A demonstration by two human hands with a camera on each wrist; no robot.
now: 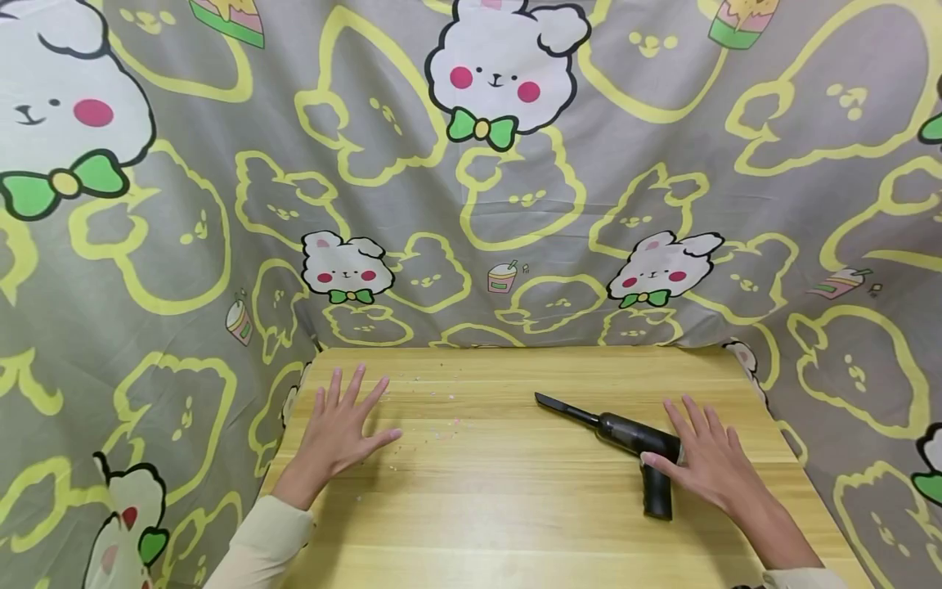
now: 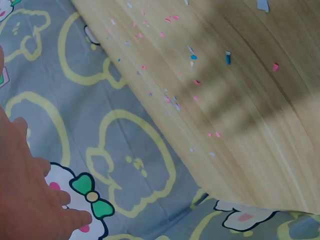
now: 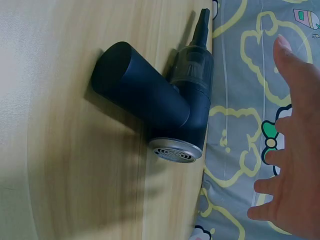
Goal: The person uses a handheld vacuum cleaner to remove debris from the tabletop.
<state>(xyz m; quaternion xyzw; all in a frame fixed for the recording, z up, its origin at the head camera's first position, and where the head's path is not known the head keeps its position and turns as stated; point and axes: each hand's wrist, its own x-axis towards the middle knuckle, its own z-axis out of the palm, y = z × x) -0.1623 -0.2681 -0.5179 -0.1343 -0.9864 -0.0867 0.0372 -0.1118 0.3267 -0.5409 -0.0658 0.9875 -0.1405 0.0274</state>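
The likeliest trouble lies with the tiny pink, white and blue scraps (image 2: 197, 82) scattered over the left part of the pale wood-grain bench (image 1: 500, 515): they look light, so a stray puff of air or a brush from the cream fabric sleeve (image 1: 268, 532) could spread them, and the ones close to the bench's edge could drop off. The black, pistol-shaped plastic air tool (image 1: 629, 433) lies on the bench's right side, where a careless nudge from the right hand (image 1: 714, 466) could swing it round; taken by its smoky barrel instead of the handle (image 1: 657, 495), it might twist in the fingers. Its long axis runs slantwise across the bench, from the silver-rimmed grille (image 3: 174, 154) at its rear to the slim nozzle (image 1: 562, 407), which points left and slightly away from the person, while the handle branches back towards the person. The right hand holds nothing, its fingers extended; its thumb overlaps the tool in the head view, but the right wrist view shows a gap. The left hand (image 1: 342, 438) is also bare, fingers spread beside the scraps, and seems to hover
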